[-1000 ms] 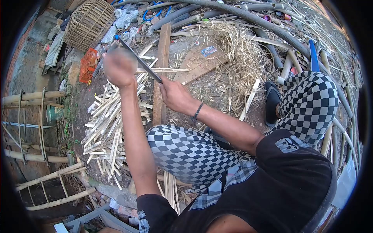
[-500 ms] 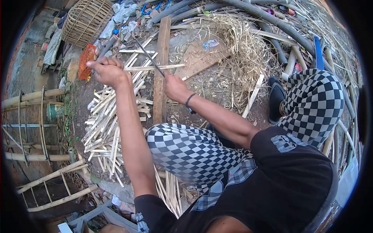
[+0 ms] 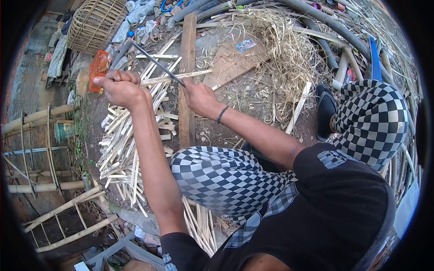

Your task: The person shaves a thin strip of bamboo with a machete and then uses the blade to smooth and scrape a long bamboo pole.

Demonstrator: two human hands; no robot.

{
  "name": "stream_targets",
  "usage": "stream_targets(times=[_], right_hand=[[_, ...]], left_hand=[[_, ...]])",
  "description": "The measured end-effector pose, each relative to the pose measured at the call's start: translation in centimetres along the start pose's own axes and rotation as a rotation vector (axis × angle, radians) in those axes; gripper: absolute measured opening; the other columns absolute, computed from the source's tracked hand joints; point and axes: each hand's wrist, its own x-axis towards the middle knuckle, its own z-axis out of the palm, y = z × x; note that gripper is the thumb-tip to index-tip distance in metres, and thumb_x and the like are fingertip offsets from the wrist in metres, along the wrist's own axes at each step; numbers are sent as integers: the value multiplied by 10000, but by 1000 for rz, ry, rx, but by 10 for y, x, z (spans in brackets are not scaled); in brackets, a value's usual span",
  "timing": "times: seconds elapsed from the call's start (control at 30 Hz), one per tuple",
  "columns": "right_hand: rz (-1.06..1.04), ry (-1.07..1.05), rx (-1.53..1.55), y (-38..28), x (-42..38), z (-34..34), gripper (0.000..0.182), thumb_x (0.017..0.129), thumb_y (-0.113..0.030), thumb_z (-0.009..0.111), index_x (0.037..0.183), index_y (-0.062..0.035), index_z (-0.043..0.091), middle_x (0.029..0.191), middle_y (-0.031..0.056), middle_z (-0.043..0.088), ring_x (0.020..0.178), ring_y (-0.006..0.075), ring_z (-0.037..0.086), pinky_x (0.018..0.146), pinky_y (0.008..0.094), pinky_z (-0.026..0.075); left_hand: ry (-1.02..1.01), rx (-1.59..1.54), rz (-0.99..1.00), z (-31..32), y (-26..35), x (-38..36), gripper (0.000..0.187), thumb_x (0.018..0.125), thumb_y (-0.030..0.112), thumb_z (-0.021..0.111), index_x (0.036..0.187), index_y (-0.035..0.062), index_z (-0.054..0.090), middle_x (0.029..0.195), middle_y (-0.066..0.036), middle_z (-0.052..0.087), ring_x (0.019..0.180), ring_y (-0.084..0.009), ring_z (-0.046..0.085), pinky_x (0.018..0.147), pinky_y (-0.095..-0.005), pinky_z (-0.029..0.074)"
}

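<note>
My left hand (image 3: 122, 89) is closed around one end of a pale bamboo strip (image 3: 195, 74), which points to the right over the wooden plank. In my right hand (image 3: 201, 98) is the handle of a knife, mostly hidden by the fingers. Its long dark blade (image 3: 156, 62) slants up and left and crosses the strip near its middle. Below the hands, a heap of split bamboo strips (image 3: 122, 144) covers the ground. The upright-lying wooden plank (image 3: 187, 113) runs beneath the strip and knife.
Curly shavings (image 3: 285, 54) pile up beside a flat brown board (image 3: 235, 63). A woven bamboo basket (image 3: 97, 27) and an orange plastic crate (image 3: 98, 70) stand at upper left. Bamboo poles (image 3: 334, 29) curve along the back. A blue saw-like blade (image 3: 375, 58) lies at right.
The knife blade has swung left and lower, and my right hand has shifted slightly left along the strip. My left hand has moved slightly left, still holding the strip.
</note>
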Motion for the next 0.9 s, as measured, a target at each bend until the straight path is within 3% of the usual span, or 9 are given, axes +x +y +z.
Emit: stream_targets(times=[0.07, 0.1, 0.3, 0.43, 0.63, 0.73, 0.9], right_hand=[[102, 62, -47, 50, 22, 33, 290, 892, -82, 478, 1155, 13, 559, 924, 274, 686, 928, 448, 671, 819, 513, 541], [52, 149, 26, 84, 43, 57, 264, 888, -65, 471, 1129, 9, 550, 863, 266, 686, 858, 462, 675, 777, 525, 543], [-27, 38, -78, 14, 16, 10, 267, 889, -91, 484, 1132, 1, 540, 886, 277, 683, 876, 462, 672, 805, 549, 528], [93, 109, -44, 99, 35, 57, 213, 940, -132, 460, 1110, -33, 541, 895, 284, 677, 894, 460, 664, 806, 562, 509], [155, 51, -182, 89, 37, 32, 288, 898, -93, 475, 1167, -27, 555, 952, 282, 687, 932, 449, 674, 820, 529, 531], [152, 79, -155, 89, 11, 19, 220, 946, -138, 445, 1112, -29, 537, 904, 287, 680, 889, 465, 666, 789, 567, 506], [177, 70, -188, 78, 3, 20, 258, 898, -72, 467, 1129, 2, 552, 913, 285, 686, 887, 450, 679, 787, 545, 525]], left_hand=[[-10, 14, 0, -9, 1, -1, 561, 1062, 524, 264, 643, 154, 308, 479, 29, 229, 371, -107, 188, 365, -286, 168], [34, 3, -14, -13, 1, 0, 561, 1062, 524, 267, 643, 153, 310, 484, 26, 230, 371, -107, 185, 370, -288, 161], [44, -6, -19, -8, -3, 2, 558, 1062, 525, 263, 647, 156, 317, 475, 23, 212, 373, -112, 176, 374, -285, 165], [75, 8, 0, -17, -2, 0, 559, 1060, 530, 261, 648, 154, 309, 482, 27, 202, 376, -116, 172, 378, -289, 163], [171, -38, -74, -38, 6, 1, 546, 1060, 535, 220, 660, 167, 269, 493, 27, 189, 410, -125, 143, 398, -311, 148], [130, -58, -95, -30, 13, -2, 547, 1060, 534, 220, 657, 167, 263, 493, 27, 197, 406, -127, 133, 397, -308, 148], [41, -24, -46, -23, 7, 4, 562, 1056, 531, 282, 656, 141, 338, 519, 17, 237, 389, -110, 210, 390, -297, 165]])
